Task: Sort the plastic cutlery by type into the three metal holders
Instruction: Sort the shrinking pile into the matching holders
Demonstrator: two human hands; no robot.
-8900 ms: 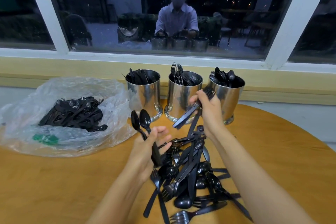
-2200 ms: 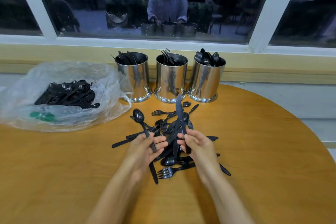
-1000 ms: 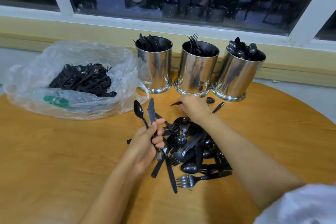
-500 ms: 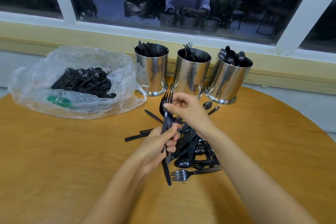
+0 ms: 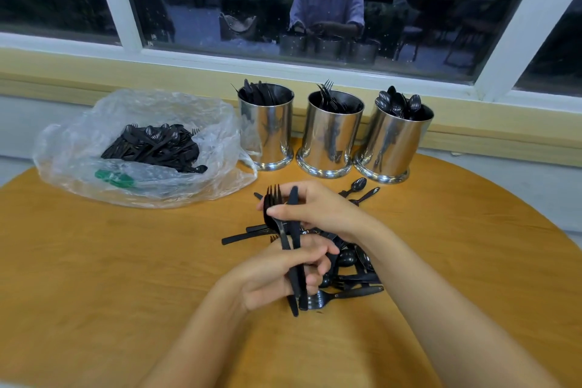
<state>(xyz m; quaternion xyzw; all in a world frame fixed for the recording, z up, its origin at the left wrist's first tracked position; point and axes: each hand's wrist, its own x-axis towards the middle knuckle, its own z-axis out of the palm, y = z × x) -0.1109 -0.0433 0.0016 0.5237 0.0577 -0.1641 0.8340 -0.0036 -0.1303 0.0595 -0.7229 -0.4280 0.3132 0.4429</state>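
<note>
Partly done: the three shiny cylindrical metal holders (image 5: 330, 135) are part-filled, yet a loose pile of black plastic cutlery (image 5: 349, 264) before them and a clear plastic bag (image 5: 141, 148) of more cutlery to their left await, while the left hand (image 5: 277, 271) grips a mixed fork-knife-spoon bundle (image 5: 291, 239) whose top the right hand (image 5: 315, 208) pinches.

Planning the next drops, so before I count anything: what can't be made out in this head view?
Head view only:
- Held cutlery: piece count unclear; left hand and right hand wrap the overlapping handles.
- Loose pile: mostly hidden behind both hands and the right forearm.
- Left holder, middle holder, right holder: fill level hidden by metal walls; only tips show.
- Green item in plastic bag: blurred by crumpled film.
</note>
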